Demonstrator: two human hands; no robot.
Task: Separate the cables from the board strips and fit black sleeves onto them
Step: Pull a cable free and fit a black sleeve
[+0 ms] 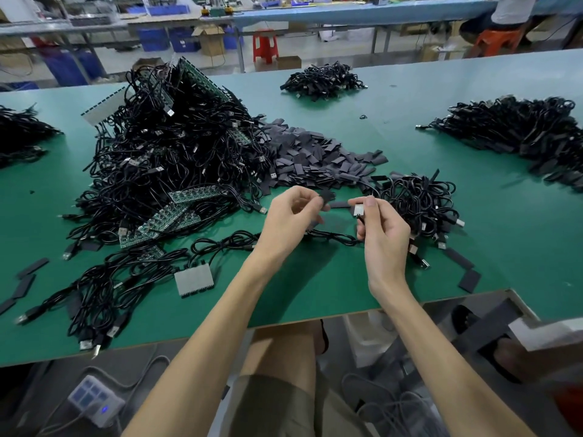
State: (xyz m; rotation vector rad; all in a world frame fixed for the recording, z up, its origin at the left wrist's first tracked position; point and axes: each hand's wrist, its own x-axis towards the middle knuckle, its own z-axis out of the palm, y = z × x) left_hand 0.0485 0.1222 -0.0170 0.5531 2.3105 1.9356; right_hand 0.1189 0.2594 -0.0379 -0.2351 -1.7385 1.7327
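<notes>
At the middle of the frame, above the green table (315, 294), the left hand (293, 222) pinches a black sleeve (326, 196) at its fingertips. Just to its right, the right hand (383, 234) pinches the small board end (359, 211) of a cable (334, 237) that droops to the table. The sleeve pile (315, 159) lies just behind.

My bare left forearm (214, 326) and right forearm (441, 357) rise from the bottom of the view and angle inward, bringing both hands close together, held raised. My left hand (293, 216) is curled, thumb and forefinger pinching a small flat black sleeve (326, 196) at the fingertips, the other fingers tucked under. Just beside it and apart, my right hand (383, 234) pinches a small pale rectangular board piece (359, 210) between thumb and forefinger, the remaining fingers folded toward the palm.
</notes>
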